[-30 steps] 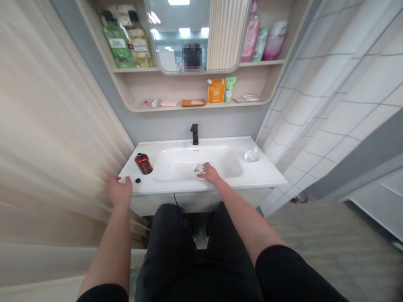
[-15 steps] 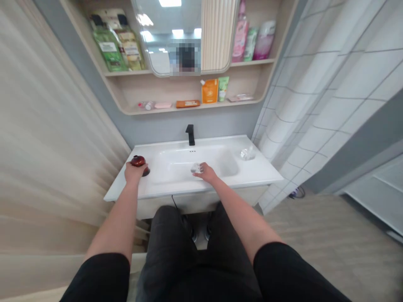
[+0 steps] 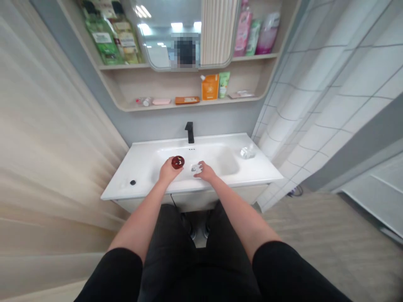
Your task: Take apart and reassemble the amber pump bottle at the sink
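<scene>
Your left hand (image 3: 168, 172) grasps a dark red bottle (image 3: 178, 162) above the white basin (image 3: 192, 153); your right hand (image 3: 206, 171) touches a clear object (image 3: 197, 168), grip undeterminable.

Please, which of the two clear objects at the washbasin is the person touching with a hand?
The clear object at the fingertips of the right hand. The other clear object lies apart on the right of the white basin top, touched by no hand.

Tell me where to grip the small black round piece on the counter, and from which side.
Pinch the rim of the small black round piece straight from above, thumb and finger opposite. It looks low and lies flat on the white counter, so probably nothing slides under it.
</scene>
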{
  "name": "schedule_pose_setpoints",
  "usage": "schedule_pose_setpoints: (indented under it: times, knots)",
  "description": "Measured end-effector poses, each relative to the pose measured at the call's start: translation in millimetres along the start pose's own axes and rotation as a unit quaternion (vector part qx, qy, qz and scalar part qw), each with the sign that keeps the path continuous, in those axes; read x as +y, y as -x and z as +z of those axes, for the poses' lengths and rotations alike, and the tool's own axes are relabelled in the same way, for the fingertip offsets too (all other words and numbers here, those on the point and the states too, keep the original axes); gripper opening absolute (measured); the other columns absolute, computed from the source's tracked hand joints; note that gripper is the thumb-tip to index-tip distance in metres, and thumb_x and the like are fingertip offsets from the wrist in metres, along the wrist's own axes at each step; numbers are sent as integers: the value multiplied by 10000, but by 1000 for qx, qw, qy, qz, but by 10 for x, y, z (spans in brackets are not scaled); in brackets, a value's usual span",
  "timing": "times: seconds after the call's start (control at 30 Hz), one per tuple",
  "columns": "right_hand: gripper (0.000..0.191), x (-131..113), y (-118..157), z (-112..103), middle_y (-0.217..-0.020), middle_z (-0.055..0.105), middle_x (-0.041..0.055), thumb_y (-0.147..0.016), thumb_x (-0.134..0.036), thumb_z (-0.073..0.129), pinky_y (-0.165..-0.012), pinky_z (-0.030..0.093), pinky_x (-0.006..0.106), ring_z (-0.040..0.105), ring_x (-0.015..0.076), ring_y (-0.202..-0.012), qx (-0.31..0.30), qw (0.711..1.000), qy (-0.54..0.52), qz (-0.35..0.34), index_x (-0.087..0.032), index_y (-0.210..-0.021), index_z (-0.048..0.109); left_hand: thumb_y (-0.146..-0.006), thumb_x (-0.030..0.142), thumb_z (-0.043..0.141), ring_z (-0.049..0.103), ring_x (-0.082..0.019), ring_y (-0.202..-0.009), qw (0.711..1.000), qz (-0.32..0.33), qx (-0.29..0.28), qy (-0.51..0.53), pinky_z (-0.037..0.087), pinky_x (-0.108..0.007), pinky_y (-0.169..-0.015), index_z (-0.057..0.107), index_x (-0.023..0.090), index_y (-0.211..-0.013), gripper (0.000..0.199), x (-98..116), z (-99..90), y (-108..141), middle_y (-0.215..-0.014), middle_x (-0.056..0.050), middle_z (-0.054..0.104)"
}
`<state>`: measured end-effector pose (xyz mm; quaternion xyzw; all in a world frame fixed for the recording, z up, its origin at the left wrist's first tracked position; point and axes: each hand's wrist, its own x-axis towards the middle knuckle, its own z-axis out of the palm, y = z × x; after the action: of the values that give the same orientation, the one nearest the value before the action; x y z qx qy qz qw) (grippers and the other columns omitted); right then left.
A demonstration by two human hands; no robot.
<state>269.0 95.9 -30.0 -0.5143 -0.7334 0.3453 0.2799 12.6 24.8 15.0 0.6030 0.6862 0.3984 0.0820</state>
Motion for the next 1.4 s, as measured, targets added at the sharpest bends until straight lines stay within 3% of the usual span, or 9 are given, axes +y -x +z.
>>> schedule_pose_setpoints:
  times: [0.13,0.27,0.47,0.6,0.87,1.4]
  knots:
    - [761,12,1,-1,-1153,766,15,-648,-291,1031,-950,595,374,754,244,-1026,7,999,19,-27,-292,-1287,618,-808,307,950,717,-369,-1337,996,46,-56,-44,559,-455,-1146,634,217,-1514,778,74,254,41,-1463,-176,736]
    - [778,27,-13,15,-1143,771,19,-639,-271,1029,-949,595,374,758,259,-1036,5,998,46,-30,-286,-1303,624,-876,306,883,701,-384,-1338,986,87,-92,-108,564,-456,-1097,599,202,-1561,748,83,305,115,-1473,-194,718]
    - [783,23,-14,33,-1144,788,20,-645,-296,1047,-938,606,384,761,251,-980,5,998,50,-28,-305,-1313,638,-957,328,794,684,-398,-1318,976,95,-71,-181,535,-464,-1063,572,193,-1597,690,170,254,186,-1471,-217,704]
    - [775,-14,10,14,-1149,801,33,-638,-346,1077,-925,614,389,776,260,-984,7,999,46,-26,-306,-1289,659,-988,314,738,689,-406,-1293,970,97,-63,-212,476,-503,-1118,607,199,-1580,617,221,224,201,-1421,-222,724]
    - [779,-64,40,-7,-1158,820,49,-662,-386,1088,-931,621,400,794,272,-1001,-1,999,32,-18,-307,-1307,659,-974,218,677,632,-418,-1377,962,130,-54,-232,350,-574,-1240,598,212,-1623,654,258,196,228,-1519,-218,689]
    - [802,-77,53,-20,-1200,819,56,-665,-350,1084,-976,610,401,788,276,-1072,-2,998,38,-44,-298,-1346,664,-1005,124,523,549,-386,-1477,953,185,-23,-240,288,-588,-1306,632,242,-1617,633,356,114,268,-1519,-206,673]
